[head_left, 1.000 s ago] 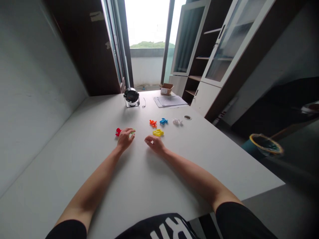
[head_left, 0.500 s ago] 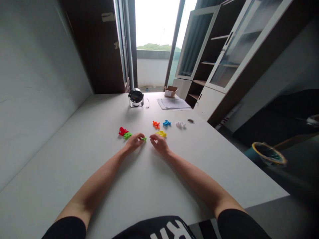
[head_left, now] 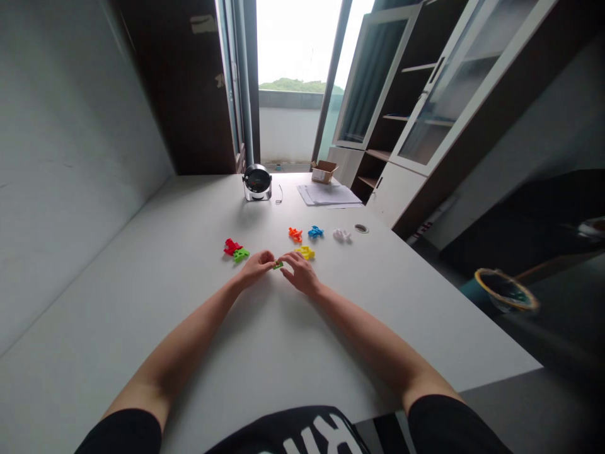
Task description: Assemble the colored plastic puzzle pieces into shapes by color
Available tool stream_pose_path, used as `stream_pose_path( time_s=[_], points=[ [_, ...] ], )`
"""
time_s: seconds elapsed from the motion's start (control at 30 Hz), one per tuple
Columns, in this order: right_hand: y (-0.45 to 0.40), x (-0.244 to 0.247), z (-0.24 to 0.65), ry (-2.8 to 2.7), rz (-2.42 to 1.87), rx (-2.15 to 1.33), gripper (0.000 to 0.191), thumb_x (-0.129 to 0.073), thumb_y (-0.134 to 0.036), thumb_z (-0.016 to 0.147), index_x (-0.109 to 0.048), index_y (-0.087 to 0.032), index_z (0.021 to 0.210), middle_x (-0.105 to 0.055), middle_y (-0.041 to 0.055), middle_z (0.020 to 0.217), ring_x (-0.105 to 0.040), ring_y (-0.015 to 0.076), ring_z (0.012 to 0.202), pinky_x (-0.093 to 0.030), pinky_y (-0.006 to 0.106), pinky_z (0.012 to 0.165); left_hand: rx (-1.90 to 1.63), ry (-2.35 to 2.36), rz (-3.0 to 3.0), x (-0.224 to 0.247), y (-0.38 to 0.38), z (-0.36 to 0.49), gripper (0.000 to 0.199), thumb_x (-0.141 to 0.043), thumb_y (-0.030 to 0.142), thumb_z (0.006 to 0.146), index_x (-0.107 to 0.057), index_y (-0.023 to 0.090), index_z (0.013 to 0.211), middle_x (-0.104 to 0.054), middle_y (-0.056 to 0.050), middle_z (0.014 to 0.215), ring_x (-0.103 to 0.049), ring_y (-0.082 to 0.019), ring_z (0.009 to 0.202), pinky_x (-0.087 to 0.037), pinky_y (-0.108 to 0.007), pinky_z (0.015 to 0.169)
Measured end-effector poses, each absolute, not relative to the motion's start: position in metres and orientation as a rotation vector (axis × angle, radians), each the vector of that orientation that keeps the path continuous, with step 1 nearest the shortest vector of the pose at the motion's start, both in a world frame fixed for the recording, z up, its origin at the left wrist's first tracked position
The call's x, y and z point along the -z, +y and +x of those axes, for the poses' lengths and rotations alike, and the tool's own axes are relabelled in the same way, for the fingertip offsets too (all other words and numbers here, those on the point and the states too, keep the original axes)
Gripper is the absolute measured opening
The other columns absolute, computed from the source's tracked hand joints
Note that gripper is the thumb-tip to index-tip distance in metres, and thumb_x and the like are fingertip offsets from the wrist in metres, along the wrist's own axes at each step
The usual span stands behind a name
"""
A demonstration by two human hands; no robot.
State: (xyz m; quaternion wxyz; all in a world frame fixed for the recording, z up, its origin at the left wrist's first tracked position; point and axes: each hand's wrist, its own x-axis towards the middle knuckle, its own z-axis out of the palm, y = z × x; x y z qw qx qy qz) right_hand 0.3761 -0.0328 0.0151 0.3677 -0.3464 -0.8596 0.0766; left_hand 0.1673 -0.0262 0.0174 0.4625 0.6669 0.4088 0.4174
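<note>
Over the middle of the white table (head_left: 265, 353), my left hand (head_left: 258, 267) pinches a small green plastic piece (head_left: 278, 265) between thumb and fingers. From the other side my right hand (head_left: 300, 273) closes its curved fingers and thumb around the same piece's right end. Its exact shape is mostly hidden by the fingertips. Just beyond the right hand lies a yellow plastic piece group (head_left: 306, 252). Left of the left hand, green pieces (head_left: 241, 255) touch red pieces (head_left: 231, 246). Farther back are orange pieces (head_left: 295, 234), blue pieces (head_left: 316, 232) and white pieces (head_left: 341, 235).
A round black device on a stand (head_left: 258, 181) is at the far edge, with a short thin cord (head_left: 280, 195) beside it. Papers (head_left: 331, 195) and a small cardboard box (head_left: 324, 171) lie far right. A round cable hole (head_left: 362, 229) and a floor bin (head_left: 505, 291) are to the right.
My right hand has moved left, and its fingertips now meet the green piece in my left hand. The colored pieces on the table stay where they were.
</note>
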Motion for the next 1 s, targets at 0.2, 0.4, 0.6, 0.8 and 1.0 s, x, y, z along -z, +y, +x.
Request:
stream_pose_path(
  time_s=[0.2, 0.4, 0.6, 0.8, 1.0],
  points=[
    [-0.0302, -0.011, 0.3764, -2.185, -0.907, -0.221, 0.018, -0.062, -0.019, 0.091, -0.064, -0.023, 0.109, -0.068, 0.006, 0.105, -0.058, 0.0238, 0.103, -0.047, 0.038, 0.092, -0.988, 0.971, 1.587, -0.0174, -0.0266, 0.169, 0.024, -0.067, 0.037, 0.083, -0.064, 0.017, 0.094, -0.07, -0.004, 0.086, -0.063, -0.017, 0.08, -0.045, -0.027, 0.073],
    [-0.0326, -0.0123, 0.3746, -2.115, -0.902, -0.263, 0.014, -0.064, -0.028, 0.091, -0.063, -0.022, 0.103, -0.068, 0.0054, 0.097, -0.061, 0.0217, 0.093, -0.047, 0.035, 0.086, -0.96, 0.943, 1.607, -0.0194, -0.0297, 0.1701, 0.034, -0.062, 0.044, 0.089, -0.064, 0.017, 0.11, -0.073, -0.007, 0.094, -0.065, -0.019, 0.089, -0.047, -0.029, 0.079],
    [-0.0326, -0.0109, 0.3757, -2.015, -1.018, -0.328, 0.01, -0.058, -0.024, 0.092, -0.062, -0.022, 0.102, -0.067, 0.0038, 0.088, -0.061, 0.0193, 0.08, -0.047, 0.034, 0.078, -0.977, 0.902, 1.59, -0.0183, -0.03, 0.1699, 0.04, -0.07, 0.045, 0.082, -0.063, 0.017, 0.111, -0.071, -0.007, 0.094, -0.065, -0.017, 0.084, -0.048, -0.028, 0.075],
    [-0.0312, -0.0087, 0.3758, -2.011, -1.015, -0.363, 0.013, -0.06, -0.028, 0.093, -0.063, -0.023, 0.105, -0.068, 0.0036, 0.088, -0.063, 0.019, 0.082, -0.048, 0.033, 0.077, -0.991, 0.939, 1.622, -0.0173, -0.0279, 0.1714, 0.036, -0.062, 0.048, 0.088, -0.066, 0.016, 0.104, -0.071, -0.007, 0.089, -0.066, -0.018, 0.077, -0.05, -0.03, 0.074],
    [-0.0318, -0.0113, 0.3762, -2.086, -0.931, -0.315, 0.024, -0.061, -0.021, 0.092, -0.062, -0.023, 0.116, -0.068, 0.0053, 0.098, -0.062, 0.0203, 0.09, -0.048, 0.035, 0.083, -1.02, 0.923, 1.665, -0.0172, -0.0249, 0.1714, 0.042, -0.052, 0.053, 0.093, -0.068, 0.015, 0.099, -0.07, -0.009, 0.089, -0.063, -0.017, 0.075, -0.05, -0.03, 0.075]
  ],
)
